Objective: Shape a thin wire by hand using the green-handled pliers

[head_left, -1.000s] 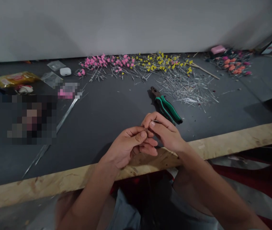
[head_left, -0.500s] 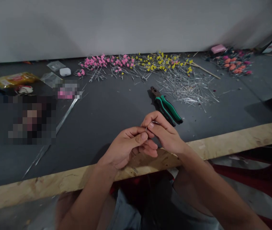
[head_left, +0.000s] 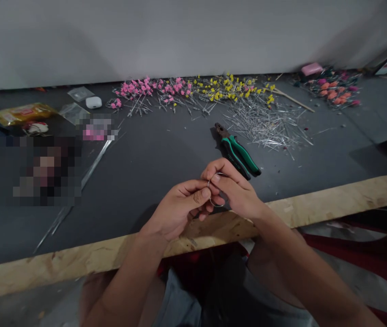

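Note:
Between my hands is a thin silvery wire (head_left: pixel 217 205) bent into a curve, close to a ring. My left hand (head_left: pixel 183 206) pinches it between thumb and forefinger. My right hand (head_left: pixel 232 186) grips the wire's upper part with thumb and fingertips, touching the left fingertips. Part of the wire is hidden behind the fingers. Just beyond my right hand lie pliers (head_left: pixel 239 152) with green and black handles, jaws pointing away from me. Further off is a loose pile of straight silvery wires (head_left: pixel 268 125).
Pink-headed stems (head_left: pixel 142 88) and yellow-headed stems (head_left: pixel 229 86) line the back by the wall. Orange flower heads (head_left: pixel 333 91) lie at the right. Long wires (head_left: pixel 93 168), a white case (head_left: pixel 93 102) and a yellow packet (head_left: pixel 25 113) are at the left. A wooden strip (head_left: pixel 329 200) edges the table.
The lower curve of the wire now shows below my fingers, where it was hidden. My left hand's lower fingers have drawn in a little; both hands stay in the same place.

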